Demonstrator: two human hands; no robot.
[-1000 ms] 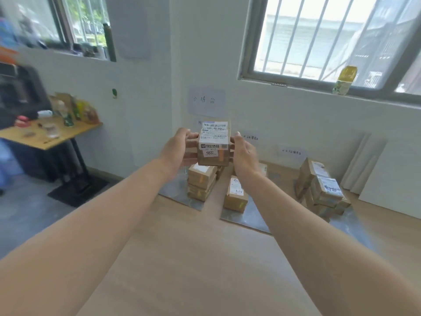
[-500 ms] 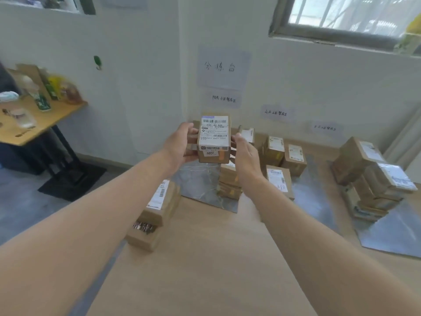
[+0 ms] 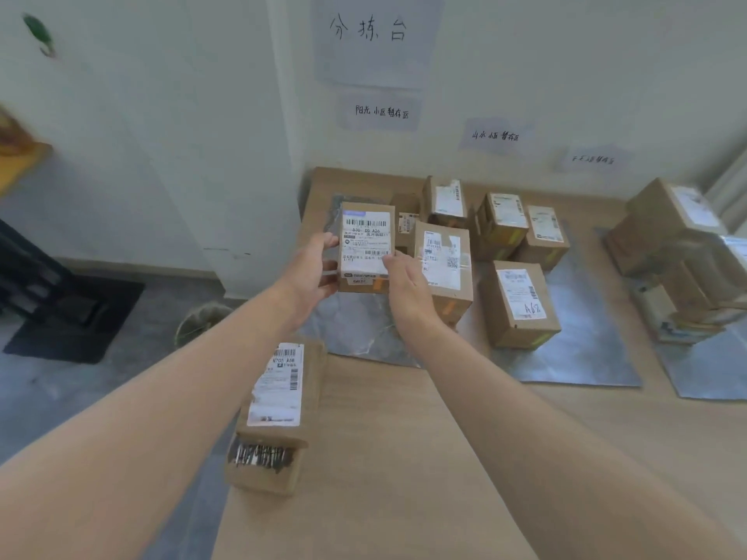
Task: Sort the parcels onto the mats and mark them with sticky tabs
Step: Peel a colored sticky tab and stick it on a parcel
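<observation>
I hold a small cardboard parcel [image 3: 366, 236] with a white shipping label above the left grey mat [image 3: 355, 329]. My left hand [image 3: 313, 272] grips its left side and my right hand [image 3: 406, 282] grips its lower right corner. Just right of it a parcel stack [image 3: 444, 260] stands on the same mat. The middle mat [image 3: 582, 341] carries three labelled parcels, the nearest [image 3: 519, 303] marked A62. A heap of parcels [image 3: 683, 252] lies on the right mat [image 3: 703, 369]. Small orange tabs show on several parcels.
A long labelled parcel [image 3: 279, 398] lies on a box [image 3: 262, 466] at the table's left front edge. Paper signs [image 3: 378, 111] hang on the wall above the mats. A black table base [image 3: 68, 317] stands on the floor at left. Bare wooden tabletop [image 3: 404, 458] lies in front.
My view has tilted down and closer to the table. The held parcel has come down from chest height to just over the left mat, with my right hand shifted to its lower corner.
</observation>
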